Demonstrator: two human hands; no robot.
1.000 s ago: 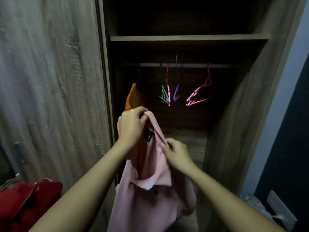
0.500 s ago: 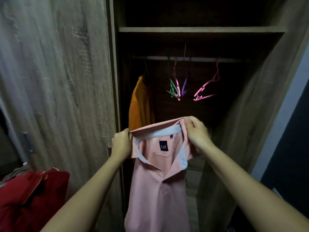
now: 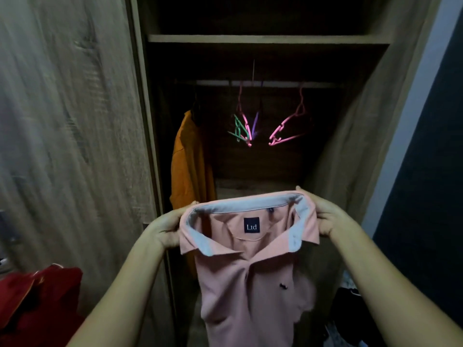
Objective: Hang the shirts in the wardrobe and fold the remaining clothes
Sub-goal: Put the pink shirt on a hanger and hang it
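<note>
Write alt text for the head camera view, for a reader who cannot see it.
Two hands, left and right, hold a pink polo shirt up by its collar before an open wooden wardrobe. Inside, an orange shirt and empty coloured hangers hang on the rail.

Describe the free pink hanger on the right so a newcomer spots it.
Look inside the open wardrobe, along the rail under the shelf. The pink hanger hangs alone at the right end, tilted, apart from the bunched green, pink and purple hangers mid-rail.
</note>
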